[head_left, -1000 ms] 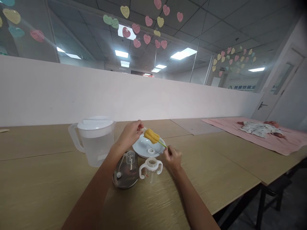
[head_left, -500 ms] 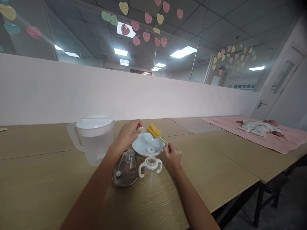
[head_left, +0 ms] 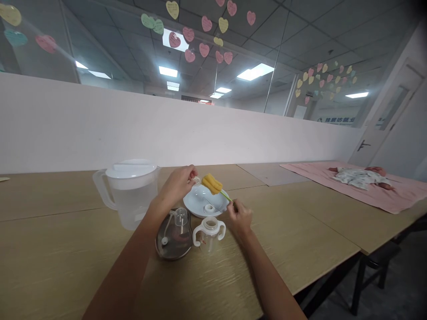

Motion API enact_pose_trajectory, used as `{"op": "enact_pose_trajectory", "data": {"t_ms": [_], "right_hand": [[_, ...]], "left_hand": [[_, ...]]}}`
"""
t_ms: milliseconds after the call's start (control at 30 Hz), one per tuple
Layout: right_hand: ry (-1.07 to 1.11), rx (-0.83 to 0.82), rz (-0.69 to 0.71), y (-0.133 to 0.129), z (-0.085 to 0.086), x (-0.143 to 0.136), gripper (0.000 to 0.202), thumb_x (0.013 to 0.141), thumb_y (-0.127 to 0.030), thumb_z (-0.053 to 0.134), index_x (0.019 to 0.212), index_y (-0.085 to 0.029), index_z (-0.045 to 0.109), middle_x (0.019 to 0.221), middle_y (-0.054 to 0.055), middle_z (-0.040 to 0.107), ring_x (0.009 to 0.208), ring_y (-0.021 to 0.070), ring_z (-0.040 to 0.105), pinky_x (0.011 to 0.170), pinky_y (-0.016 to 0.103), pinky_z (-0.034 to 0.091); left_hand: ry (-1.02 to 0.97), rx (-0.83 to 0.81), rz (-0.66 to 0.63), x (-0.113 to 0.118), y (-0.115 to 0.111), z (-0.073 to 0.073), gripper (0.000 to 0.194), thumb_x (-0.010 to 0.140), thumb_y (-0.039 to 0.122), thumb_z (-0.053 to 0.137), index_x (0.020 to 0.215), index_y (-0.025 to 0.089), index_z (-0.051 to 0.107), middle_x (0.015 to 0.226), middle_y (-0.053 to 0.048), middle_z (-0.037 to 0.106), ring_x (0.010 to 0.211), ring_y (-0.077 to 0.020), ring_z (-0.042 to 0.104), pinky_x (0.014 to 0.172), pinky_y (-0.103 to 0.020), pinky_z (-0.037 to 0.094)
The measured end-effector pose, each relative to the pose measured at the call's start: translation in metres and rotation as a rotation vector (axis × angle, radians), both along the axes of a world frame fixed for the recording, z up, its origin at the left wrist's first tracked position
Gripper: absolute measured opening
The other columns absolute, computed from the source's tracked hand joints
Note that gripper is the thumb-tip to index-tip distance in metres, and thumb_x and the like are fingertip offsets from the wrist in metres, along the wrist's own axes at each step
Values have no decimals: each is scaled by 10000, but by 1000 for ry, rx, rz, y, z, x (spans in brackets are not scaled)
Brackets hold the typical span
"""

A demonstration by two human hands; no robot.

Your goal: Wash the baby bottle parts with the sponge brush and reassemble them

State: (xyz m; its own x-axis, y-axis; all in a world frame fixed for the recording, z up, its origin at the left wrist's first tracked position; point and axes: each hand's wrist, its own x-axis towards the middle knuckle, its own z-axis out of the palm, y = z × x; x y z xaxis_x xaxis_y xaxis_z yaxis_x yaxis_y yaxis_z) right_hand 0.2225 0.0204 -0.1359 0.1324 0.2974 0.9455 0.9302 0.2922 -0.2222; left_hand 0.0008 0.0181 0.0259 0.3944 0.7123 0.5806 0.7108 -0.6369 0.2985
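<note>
My right hand (head_left: 240,216) is closed around the thin green handle of a yellow sponge bottle brush (head_left: 212,184), which points up and left over a white bowl (head_left: 190,205). Between the fingertips of my left hand (head_left: 182,180) is a small translucent bottle nipple (head_left: 196,181), close beside the sponge head; its shape is partly hidden. A white ring (head_left: 209,208) lies inside the bowl. In front of the bowl stands an uncapped clear baby bottle (head_left: 209,235) with two white handles. To its left, a metal tray (head_left: 173,249) holds a clear cap (head_left: 181,217) and a straw with a white weight (head_left: 164,241).
A lidded clear pitcher (head_left: 133,200) stands left of my left forearm. At the far right, a baby doll (head_left: 362,178) lies on a pink mat (head_left: 310,172). A white wall (head_left: 187,138) borders the table's (head_left: 293,231) back edge.
The sponge head has shifted slightly left and down, closer to the nipple in my left hand. Both hands keep their holds, and the other things stay in place.
</note>
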Motion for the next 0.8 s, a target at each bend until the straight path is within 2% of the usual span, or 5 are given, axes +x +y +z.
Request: {"op": "enact_pose_trajectory", "data": {"t_ms": [233,400,533,667,800], "right_hand": [[113,-41,-51,0,1,3,320,829,-281,411,550,-167,518,450,-26,455,428,76,346,459,207,220],[70,-178,5,0,-1,2,263,806,-265,390,669,-160,590,465,-20,498,437,90,399,473,212,238],[64,-239,12,3,-4,2,250,782,-267,390,777,-154,614,490,-13,549,435,102,440,478,215,245],[46,-250,-17,6,-5,2,277,790,-278,370,751,-155,615,494,-2,560,438,106,452,477,217,230],[29,-236,-26,5,-4,3,294,799,-283,363,728,-153,617,482,-2,555,429,99,441,477,217,217]], "left_hand": [[72,-89,26,-7,-7,5,171,715,89,506,855,181,541,865,-37,638,787,-162,596,657,-246,434],[401,-392,117,-12,-7,0,168,574,112,630,714,187,576,734,0,646,673,-160,594,526,-219,377],[567,-566,153,-5,2,-13,177,506,217,723,600,179,578,607,0,639,585,-170,592,517,-233,391],[675,-734,223,5,15,-31,181,470,188,740,444,165,562,470,-20,610,505,-183,585,551,-271,453],[600,-710,250,8,26,-49,237,334,118,788,375,163,559,377,-35,558,459,-222,581,540,-318,471]]}}
